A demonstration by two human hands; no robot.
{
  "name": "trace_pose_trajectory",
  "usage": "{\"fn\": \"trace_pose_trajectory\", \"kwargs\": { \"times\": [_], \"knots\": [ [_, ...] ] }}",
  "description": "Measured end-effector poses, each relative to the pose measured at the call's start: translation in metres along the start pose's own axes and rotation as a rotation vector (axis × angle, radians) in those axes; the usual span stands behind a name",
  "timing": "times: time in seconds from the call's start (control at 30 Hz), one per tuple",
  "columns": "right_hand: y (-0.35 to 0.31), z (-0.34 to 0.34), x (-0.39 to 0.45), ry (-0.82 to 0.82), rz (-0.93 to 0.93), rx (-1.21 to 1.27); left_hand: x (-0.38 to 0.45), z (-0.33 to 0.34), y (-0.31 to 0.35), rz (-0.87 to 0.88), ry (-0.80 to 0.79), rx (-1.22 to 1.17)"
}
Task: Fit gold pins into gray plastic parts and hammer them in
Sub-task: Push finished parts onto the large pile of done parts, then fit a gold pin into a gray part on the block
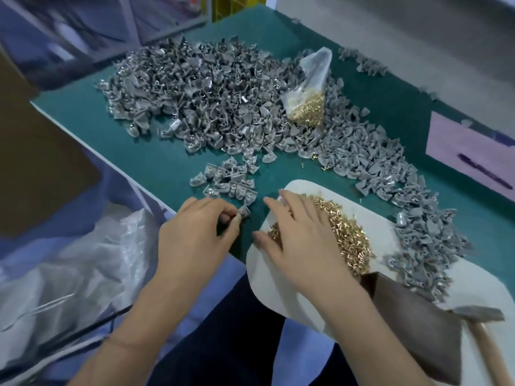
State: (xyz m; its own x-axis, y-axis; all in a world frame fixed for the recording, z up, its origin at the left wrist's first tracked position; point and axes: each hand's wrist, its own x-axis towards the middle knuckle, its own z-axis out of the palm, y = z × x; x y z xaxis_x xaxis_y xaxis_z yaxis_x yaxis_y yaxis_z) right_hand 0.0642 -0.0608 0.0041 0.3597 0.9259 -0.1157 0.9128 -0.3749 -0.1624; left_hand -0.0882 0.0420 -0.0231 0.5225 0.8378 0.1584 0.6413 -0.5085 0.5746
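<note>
At near table edge, left hand (195,232) pinches one gray part (244,211) w/ thumb & fingertips, steadying it for a pin, while right hand (292,232), fingers spread, rakes gold pins (348,235) on white pad (306,296) just right.

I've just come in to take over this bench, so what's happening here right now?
A person is fitting pins into plastic parts. The left hand pinches one gray part at the green table's near edge. The right hand rests on the loose gold pins piled on a white board. A hammer lies untouched at the right, with a big heap of gray parts behind.
</note>
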Motion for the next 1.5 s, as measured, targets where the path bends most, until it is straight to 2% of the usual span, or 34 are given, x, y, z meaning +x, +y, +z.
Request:
{"fn": "trace_pose_trajectory", "kwargs": {
  "times": [0.07,0.2,0.4,0.73,0.9,1.03,1.13,1.27,1.5],
  "knots": [
    [0.0,0.002,0.002,0.028,0.001,0.015,0.004,0.002,0.001,-0.006,0.008,-0.001],
    [0.003,0.006,-0.007,0.202,0.006,0.093,0.005,0.005,0.004,-0.018,0.021,-0.047],
    [0.005,-0.004,-0.011,0.15,0.042,-0.004,-0.003,0.009,0.013,0.039,0.074,-0.125],
    [0.008,-0.016,-0.025,0.094,0.039,0.0,-0.006,0.011,0.024,0.168,-0.063,-0.144],
    [0.011,-0.012,-0.029,0.179,0.067,0.076,0.001,0.013,0.031,0.191,-0.131,-0.114],
    [0.018,-0.011,-0.034,0.308,0.076,0.181,0.016,0.022,0.044,0.276,-0.226,-0.095],
    [0.029,-0.013,-0.039,0.374,0.093,0.221,0.023,0.032,0.055,0.323,-0.237,-0.071],
    [0.042,-0.018,-0.046,0.393,0.139,0.258,0.028,0.043,0.064,0.283,-0.244,0.02],
    [0.062,-0.027,-0.064,0.421,0.226,0.325,0.022,0.047,0.071,0.362,-0.317,-0.006]
  ]
}}
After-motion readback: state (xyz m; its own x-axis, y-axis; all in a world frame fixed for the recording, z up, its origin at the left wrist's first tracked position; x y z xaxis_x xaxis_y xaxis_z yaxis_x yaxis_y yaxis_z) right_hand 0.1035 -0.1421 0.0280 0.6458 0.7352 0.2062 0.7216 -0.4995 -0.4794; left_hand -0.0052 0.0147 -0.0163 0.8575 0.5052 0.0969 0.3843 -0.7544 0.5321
